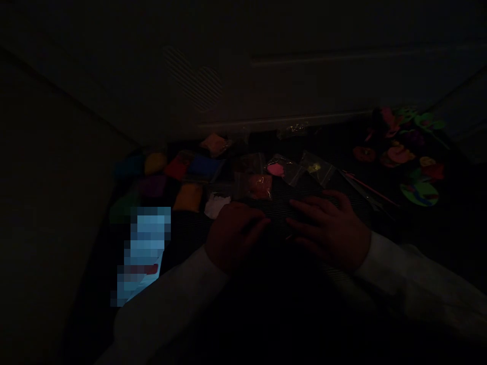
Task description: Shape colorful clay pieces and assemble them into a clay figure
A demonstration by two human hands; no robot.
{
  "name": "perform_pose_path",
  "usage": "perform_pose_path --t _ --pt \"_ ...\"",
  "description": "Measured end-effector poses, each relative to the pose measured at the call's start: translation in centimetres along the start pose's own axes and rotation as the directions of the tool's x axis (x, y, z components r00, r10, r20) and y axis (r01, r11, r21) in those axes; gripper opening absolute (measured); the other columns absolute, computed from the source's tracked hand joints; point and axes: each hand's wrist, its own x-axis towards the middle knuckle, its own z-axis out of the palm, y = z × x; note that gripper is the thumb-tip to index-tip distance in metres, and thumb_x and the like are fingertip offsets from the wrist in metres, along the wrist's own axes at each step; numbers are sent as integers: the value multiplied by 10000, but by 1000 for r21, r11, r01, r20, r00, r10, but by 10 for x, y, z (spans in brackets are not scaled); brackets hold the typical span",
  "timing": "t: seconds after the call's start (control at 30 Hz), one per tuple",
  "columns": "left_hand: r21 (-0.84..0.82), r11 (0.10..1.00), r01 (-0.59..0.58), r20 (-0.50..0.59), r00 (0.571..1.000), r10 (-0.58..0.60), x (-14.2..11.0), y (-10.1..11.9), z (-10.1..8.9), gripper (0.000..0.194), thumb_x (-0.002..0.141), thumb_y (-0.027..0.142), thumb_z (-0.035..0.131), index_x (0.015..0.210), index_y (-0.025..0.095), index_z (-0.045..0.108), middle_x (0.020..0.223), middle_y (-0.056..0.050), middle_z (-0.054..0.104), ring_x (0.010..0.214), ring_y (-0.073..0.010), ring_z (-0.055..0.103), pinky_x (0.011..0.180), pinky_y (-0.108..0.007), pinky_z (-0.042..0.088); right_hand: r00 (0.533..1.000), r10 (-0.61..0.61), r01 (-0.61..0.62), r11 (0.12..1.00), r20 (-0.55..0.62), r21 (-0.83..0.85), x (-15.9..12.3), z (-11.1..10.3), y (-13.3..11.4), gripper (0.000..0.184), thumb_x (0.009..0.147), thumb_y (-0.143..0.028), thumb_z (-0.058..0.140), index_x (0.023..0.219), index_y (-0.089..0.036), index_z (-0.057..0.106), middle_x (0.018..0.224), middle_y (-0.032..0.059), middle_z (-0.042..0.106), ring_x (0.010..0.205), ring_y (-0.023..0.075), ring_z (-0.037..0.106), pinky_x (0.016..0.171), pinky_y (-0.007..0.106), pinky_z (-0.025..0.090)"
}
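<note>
The scene is very dark. My left hand (235, 235) rests low over the ribbed dark mat (277, 200), its fingers curled in and thumb near the forefinger; anything between them is lost in shadow. Just beyond it lie a bag of white clay (217, 205) and a clear bag of orange-red clay (261, 186). To the right, my right hand (333, 230) lies palm down with fingers spread, holding nothing that shows. A small pale sliver (288, 236) is by its fingertips. Both forearms wear light sleeves.
Several clay bags, among them blue (204, 165), yellow-orange (189, 196) and pink (275, 169), cover the left and back. A lit phone-like screen (146, 248), blurred, lies left. Thin sticks (371, 187) and colourful clay shapes (397, 153) sit right. Behind stands a panel with a striped heart (198, 83).
</note>
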Motion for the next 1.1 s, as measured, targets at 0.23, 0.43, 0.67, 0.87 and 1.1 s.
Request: perform_pose_path --t 0.23,0.43,0.67,0.87,1.1 --pt "7 1000 -30 -10 1000 30 -1 -2 3 112 729 269 584 754 161 601 708 -19 624 713 -150 548 658 -305 444 1000 3 -3 1000 19 -20 -1 -1 -1 344 831 -457 388 1113 -313 520 1313 -15 395 1118 228 386 938 514 166" --pt "17 998 -54 20 998 53 0 -3 4 100 730 262 583 754 166 599 709 -18 631 708 -150 547 652 -303 449 1000 2 -2 1000 12 10 0 -4 -1 344 817 -441 423 1113 -302 532 1290 30 422 1097 248 400 921 522 175" --pt "-14 998 -58 43 997 58 0 -4 4 84 732 233 576 773 164 598 734 -21 631 727 -146 548 670 -301 456 999 22 -17 993 -45 113 2 -9 4 314 825 -328 448 1125 -280 527 1231 45 480 1066 211 433 922 470 207" --pt "-20 994 -108 53 993 109 0 -3 6 69 727 200 579 775 154 599 731 -25 635 713 -146 552 658 -298 452 980 65 -25 978 -190 206 6 2 10 205 816 -275 478 983 -270 599 1047 1 602 952 150 505 888 403 241" --pt "-34 992 -124 60 990 126 0 -3 8 73 734 207 567 784 164 598 740 -19 639 726 -146 558 674 -305 448 987 69 -43 985 -148 169 18 5 7 191 819 -261 474 954 -273 609 984 -12 621 922 143 507 881 406 209"
